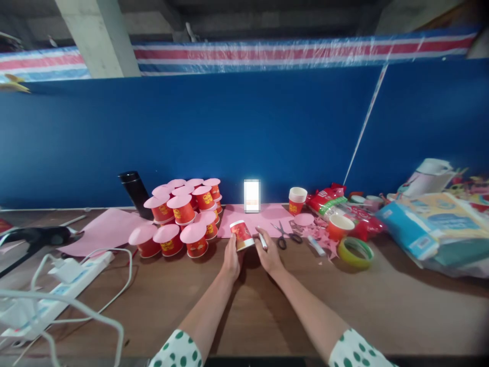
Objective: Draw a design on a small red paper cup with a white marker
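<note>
My left hand grips a red paper cup, held tilted with its white rim toward me, just above the brown table. Close beside it, my right hand is closed on a small white stick, perhaps a glue stick or marker. Both hands hover at the near edge of a pink paper sheet. Black-handled scissors lie just right of my right hand.
Several red cups with pink paper lids are stacked to the left, by a black flask. Open cups, a green tape roll, pink scraps and packages lie right. A power strip with cables sits at left.
</note>
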Demonstrator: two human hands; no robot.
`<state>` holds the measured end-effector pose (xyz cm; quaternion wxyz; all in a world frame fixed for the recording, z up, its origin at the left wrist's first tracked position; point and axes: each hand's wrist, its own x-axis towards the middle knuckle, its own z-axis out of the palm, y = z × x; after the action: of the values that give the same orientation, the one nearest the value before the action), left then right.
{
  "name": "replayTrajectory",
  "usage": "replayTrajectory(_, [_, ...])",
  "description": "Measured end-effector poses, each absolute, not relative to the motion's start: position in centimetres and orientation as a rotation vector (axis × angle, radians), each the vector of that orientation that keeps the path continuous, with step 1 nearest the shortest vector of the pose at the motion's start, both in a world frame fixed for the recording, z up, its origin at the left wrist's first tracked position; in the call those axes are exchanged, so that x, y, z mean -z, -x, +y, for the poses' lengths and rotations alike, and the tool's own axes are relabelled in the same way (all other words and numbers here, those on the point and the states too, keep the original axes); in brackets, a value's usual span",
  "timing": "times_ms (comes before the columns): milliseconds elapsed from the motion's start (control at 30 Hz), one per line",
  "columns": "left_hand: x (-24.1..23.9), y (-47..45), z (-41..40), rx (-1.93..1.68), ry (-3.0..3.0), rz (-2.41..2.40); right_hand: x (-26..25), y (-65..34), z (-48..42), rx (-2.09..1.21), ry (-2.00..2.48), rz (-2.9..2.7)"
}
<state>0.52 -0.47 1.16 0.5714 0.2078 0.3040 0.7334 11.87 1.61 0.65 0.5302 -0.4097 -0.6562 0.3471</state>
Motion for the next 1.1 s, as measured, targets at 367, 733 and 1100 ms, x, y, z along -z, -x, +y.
replayTrajectory(367, [-1.6,0.1,-0.2,-1.577,-0.459,0.756,-0.1,-11.8,2.2,-0.843,0.925,-1.561])
replayTrajectory(733, [-1.7,0.6,-0.3,-1.536,-0.417,0.667,-0.1,-11.7,2.2,-0.901,0.900,-1.576])
replayTrajectory(1100, [-1.1,0.9,0.3,-1.490,-0.337,0.728,-0.6,-11.9,2.4,-0.921,0.945,-1.550])
